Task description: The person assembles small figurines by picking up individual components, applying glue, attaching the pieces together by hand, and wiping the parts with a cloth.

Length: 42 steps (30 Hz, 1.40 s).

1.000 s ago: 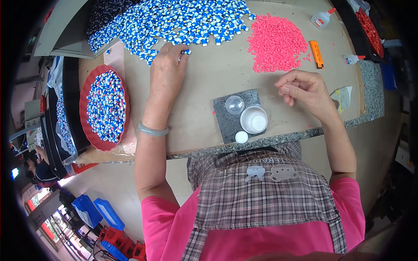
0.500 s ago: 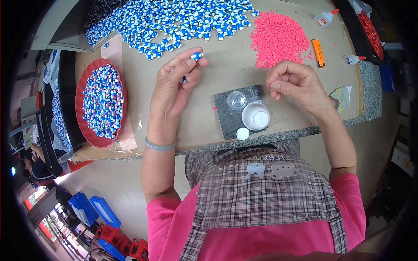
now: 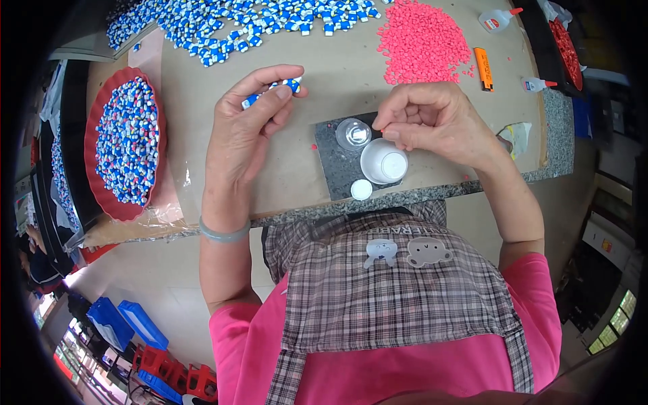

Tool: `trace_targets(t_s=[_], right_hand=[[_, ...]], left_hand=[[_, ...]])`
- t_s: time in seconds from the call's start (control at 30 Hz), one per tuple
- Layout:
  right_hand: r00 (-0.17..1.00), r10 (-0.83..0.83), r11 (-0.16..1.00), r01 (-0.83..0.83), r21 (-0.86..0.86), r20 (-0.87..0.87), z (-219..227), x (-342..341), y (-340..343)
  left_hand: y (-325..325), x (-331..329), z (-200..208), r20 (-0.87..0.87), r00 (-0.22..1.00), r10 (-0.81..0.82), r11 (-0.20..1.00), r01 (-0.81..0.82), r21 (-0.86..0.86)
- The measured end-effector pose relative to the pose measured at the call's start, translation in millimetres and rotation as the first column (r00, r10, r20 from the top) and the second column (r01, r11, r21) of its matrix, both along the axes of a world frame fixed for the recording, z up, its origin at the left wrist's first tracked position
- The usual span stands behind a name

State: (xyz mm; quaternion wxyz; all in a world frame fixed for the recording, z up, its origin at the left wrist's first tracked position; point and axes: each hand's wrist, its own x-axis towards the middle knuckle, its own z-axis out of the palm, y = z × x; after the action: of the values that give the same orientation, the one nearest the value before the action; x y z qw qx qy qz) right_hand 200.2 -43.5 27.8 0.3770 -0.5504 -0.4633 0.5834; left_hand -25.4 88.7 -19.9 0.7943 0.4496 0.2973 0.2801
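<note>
My left hand (image 3: 253, 111) is closed around small blue-and-white pieces; one piece (image 3: 291, 85) is pinched between thumb and fingers, and another (image 3: 250, 101) shows within the palm. My right hand (image 3: 432, 121) pinches a tiny red or pink piece (image 3: 383, 131), mostly hidden by the fingertips. Those fingertips are just above the rim of a white cup (image 3: 375, 159). Beside it on a dark stone slab (image 3: 330, 162) stand a small clear cup (image 3: 354, 134) and a round white cap (image 3: 361, 190).
Many blue-and-white pieces (image 3: 270, 20) and a heap of pink pieces (image 3: 425, 44) cover the table's far side. A red scalloped basin (image 3: 92, 145) full of finished-looking pieces stands left. At right lie an orange lighter (image 3: 483, 69) and glue bottles (image 3: 496, 20) (image 3: 538, 84).
My right hand has come left and down toward the cups, still pinching. My left hand has turned so more of its blue-and-white pieces show. The whole view has shifted slightly.
</note>
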Motion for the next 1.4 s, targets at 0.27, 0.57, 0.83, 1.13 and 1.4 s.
trace_targets(t_s=[0.27, 0.57, 0.83, 1.13, 1.4], right_hand=[[0.999, 0.017, 0.999, -0.016, -0.027, 0.038, 0.3, -7.3, 7.6], [0.988, 0.053, 0.992, -0.036, -0.121, 0.146, 8.9, -10.8, 14.6], [0.885, 0.091, 0.996, -0.082, -0.039, 0.457, 17.2, -22.4, 20.9], [0.787, -0.031, 0.973, -0.118, 0.200, 0.616, 32.4, -12.4, 7.3], [0.738, -0.030, 0.921, -0.242, 0.305, 0.674, 12.5, -22.8, 1.3]], left_hand=[[-4.6, -8.1, 3.4, -0.044, 0.999, 0.020, 0.997, -0.017, 0.080], [-9.5, -10.8, 4.3, -0.064, 0.998, 0.026, 0.992, -0.018, 0.123], [-10.7, -14.3, 2.7, -0.122, 0.992, 0.038, 0.978, -0.012, 0.208], [-7.7, -23.4, 5.5, -0.148, 0.988, 0.051, 0.983, -0.023, 0.181], [-10.6, -19.7, 6.9, -0.127, 0.991, 0.047, 0.983, -0.023, 0.182]])
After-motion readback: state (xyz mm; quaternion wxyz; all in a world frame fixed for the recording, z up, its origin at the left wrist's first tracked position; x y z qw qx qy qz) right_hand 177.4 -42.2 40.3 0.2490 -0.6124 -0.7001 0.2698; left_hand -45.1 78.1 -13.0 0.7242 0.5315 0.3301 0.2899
